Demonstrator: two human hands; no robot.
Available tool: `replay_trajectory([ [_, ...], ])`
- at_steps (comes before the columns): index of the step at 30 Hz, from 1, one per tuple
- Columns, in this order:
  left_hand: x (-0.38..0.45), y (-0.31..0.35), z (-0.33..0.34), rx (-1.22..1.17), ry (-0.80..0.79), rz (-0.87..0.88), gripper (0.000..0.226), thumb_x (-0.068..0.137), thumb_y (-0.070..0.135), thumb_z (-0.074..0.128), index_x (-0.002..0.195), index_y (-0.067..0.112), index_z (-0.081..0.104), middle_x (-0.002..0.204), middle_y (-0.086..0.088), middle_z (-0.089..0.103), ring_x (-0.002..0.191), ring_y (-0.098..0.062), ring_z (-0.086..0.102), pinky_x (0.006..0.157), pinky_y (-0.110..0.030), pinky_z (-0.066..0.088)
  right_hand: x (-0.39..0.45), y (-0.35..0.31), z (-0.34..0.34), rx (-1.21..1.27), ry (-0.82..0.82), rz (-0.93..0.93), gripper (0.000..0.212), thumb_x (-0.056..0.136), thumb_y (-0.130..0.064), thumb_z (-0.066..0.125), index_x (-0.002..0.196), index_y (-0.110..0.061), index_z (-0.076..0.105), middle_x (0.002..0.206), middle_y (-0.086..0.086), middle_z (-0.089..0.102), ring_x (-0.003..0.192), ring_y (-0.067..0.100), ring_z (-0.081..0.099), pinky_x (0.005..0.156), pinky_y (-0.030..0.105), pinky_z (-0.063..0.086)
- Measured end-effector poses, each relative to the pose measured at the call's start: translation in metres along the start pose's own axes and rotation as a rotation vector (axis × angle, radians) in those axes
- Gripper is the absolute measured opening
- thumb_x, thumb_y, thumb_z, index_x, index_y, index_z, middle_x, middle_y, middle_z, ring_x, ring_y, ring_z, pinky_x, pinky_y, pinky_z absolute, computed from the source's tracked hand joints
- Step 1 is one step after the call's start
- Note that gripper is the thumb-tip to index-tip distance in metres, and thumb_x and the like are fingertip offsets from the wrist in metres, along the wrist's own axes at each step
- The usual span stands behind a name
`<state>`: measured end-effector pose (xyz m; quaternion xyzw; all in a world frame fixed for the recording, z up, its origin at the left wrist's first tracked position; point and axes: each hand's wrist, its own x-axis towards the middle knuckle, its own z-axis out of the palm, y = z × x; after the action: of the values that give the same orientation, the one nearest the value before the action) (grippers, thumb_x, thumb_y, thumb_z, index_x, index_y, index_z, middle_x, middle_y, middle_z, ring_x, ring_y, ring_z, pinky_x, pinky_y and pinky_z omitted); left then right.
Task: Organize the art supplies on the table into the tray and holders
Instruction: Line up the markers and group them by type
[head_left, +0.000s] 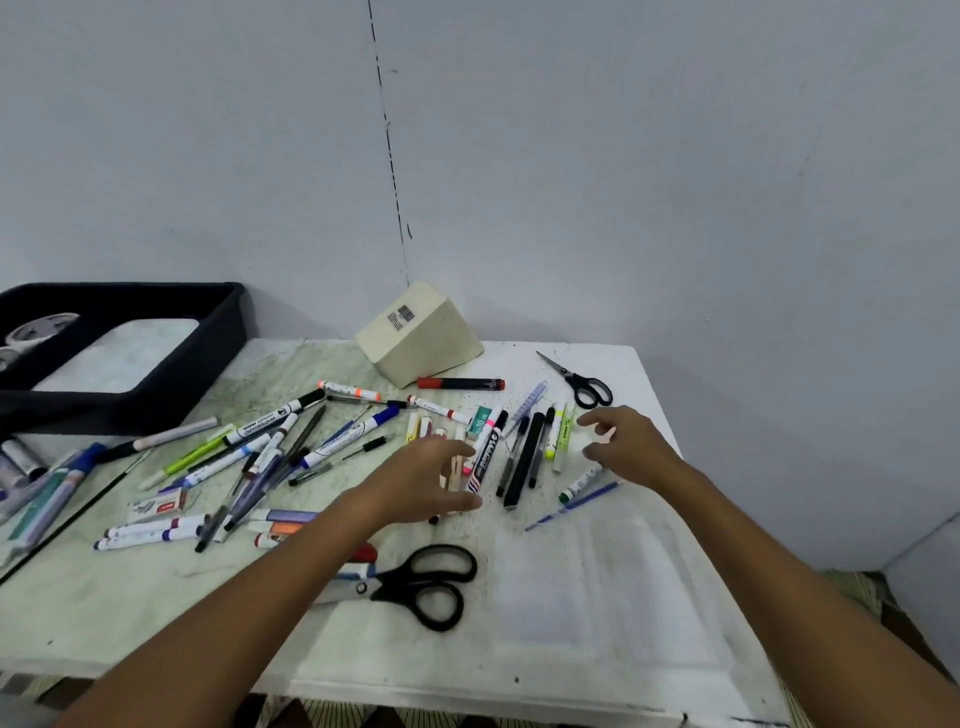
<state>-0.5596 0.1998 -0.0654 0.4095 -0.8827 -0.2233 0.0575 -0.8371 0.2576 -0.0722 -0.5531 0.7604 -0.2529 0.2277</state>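
A white desk (571, 597) against a pale wall carries scattered pens and markers (270, 447) at centre; the dark tray (218, 332) sits upper left. Both the left hand (431, 483) and right hand (628, 447) hover, fingers released, grasping nothing.

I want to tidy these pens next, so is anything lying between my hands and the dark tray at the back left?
Yes. A scattered pile of markers and pens covers the table between the hands, left and right, and the dark rectangular tray. Nothing tall stands there, so lifting over it looks feasible.
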Motion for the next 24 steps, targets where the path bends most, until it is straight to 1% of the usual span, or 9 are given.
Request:
replay_trajectory([
  [3,0.023,-0.010,-0.009,-0.036,0.065,0.023,0.048,0.081,0.039,0.072,0.125,0.024,0.057,0.094,0.004,0.054,0.085,-0.013,0.049,0.071,-0.027,0.038,0.034,-0.007,0.007,-0.101,-0.091,0.029,0.060,0.077,-0.028,0.078,0.132,-0.024,0.055,0.129,0.013,0.051,0.112,0.025,0.051,0.088,0.029,0.041],
  [6,0.049,-0.014,-0.013,-0.068,0.089,0.031,0.043,0.083,0.031,0.071,0.124,0.019,0.061,0.091,0.002,0.060,0.081,-0.012,0.054,0.074,-0.028,0.045,0.063,-0.008,0.017,-0.303,-0.189,0.075,0.087,0.069,-0.050,0.080,0.143,-0.030,0.040,0.151,0.015,0.030,0.140,0.035,0.022,0.111,0.044,0.031],
  [8,0.068,-0.014,-0.014,-0.083,0.073,0.038,0.045,0.083,0.030,0.071,0.126,0.020,0.060,0.087,0.003,0.060,0.074,-0.007,0.054,0.066,-0.022,0.043,0.077,-0.008,0.021,-0.397,-0.245,0.097,0.100,0.064,-0.059,0.079,0.147,-0.029,0.033,0.156,0.017,0.019,0.145,0.035,0.010,0.114,0.046,0.026],
  [10,0.084,-0.011,-0.014,-0.100,0.018,0.039,0.052,0.082,0.033,0.073,0.130,0.022,0.056,0.085,0.004,0.060,0.071,-0.005,0.054,0.063,-0.019,0.039,0.084,-0.011,0.020,-0.448,-0.271,0.103,0.104,0.062,-0.062,0.079,0.148,-0.025,0.033,0.153,0.019,0.019,0.143,0.037,0.013,0.112,0.046,0.030],
  [12,0.096,-0.008,-0.012,-0.122,-0.053,0.035,0.064,0.080,0.033,0.075,0.137,0.021,0.049,0.089,0.000,0.062,0.078,-0.013,0.059,0.070,-0.022,0.041,0.087,-0.016,0.018,-0.459,-0.281,0.117,0.108,0.060,-0.061,0.080,0.148,-0.023,0.031,0.148,0.019,0.022,0.139,0.038,0.019,0.108,0.045,0.034],
  [14,0.103,-0.005,-0.009,-0.098,-0.103,0.037,0.070,0.081,0.029,0.074,0.143,0.022,0.042,0.108,-0.011,0.065,0.092,-0.022,0.062,0.078,-0.026,0.042,0.089,-0.019,0.016,-0.470,-0.290,0.132,0.111,0.058,-0.060,0.082,0.148,-0.021,0.031,0.145,0.018,0.026,0.136,0.037,0.024,0.106,0.044,0.036],
  [16,0.106,-0.003,-0.009,-0.073,-0.132,0.038,0.072,0.082,0.026,0.074,0.145,0.022,0.039,0.122,-0.016,0.062,0.101,-0.026,0.062,0.080,-0.026,0.043,0.090,-0.021,0.016,-0.475,-0.282,0.126,0.105,0.056,-0.060,0.083,0.142,-0.017,0.040,0.140,0.017,0.031,0.132,0.035,0.029,0.104,0.042,0.038],
  [21,0.114,-0.005,-0.009,-0.106,-0.157,-0.004,0.054,0.083,0.020,0.074,0.133,0.016,0.053,0.114,-0.013,0.063,0.081,-0.018,0.064,0.075,-0.026,0.050,0.092,-0.017,0.017,-0.328,-0.210,0.093,0.099,0.053,-0.049,0.089,0.136,-0.023,0.042,0.131,0.012,0.039,0.126,0.033,0.035,0.098,0.040,0.041],
  [24,0.117,-0.008,-0.008,-0.143,-0.105,-0.039,0.049,0.079,0.013,0.077,0.125,0.013,0.059,0.105,-0.010,0.065,0.069,-0.014,0.062,0.073,-0.030,0.056,0.092,-0.016,0.017,-0.201,-0.100,0.013,0.082,0.058,-0.036,0.089,0.127,-0.021,0.047,0.102,0.002,0.053,0.102,0.024,0.052,0.081,0.034,0.044],
])
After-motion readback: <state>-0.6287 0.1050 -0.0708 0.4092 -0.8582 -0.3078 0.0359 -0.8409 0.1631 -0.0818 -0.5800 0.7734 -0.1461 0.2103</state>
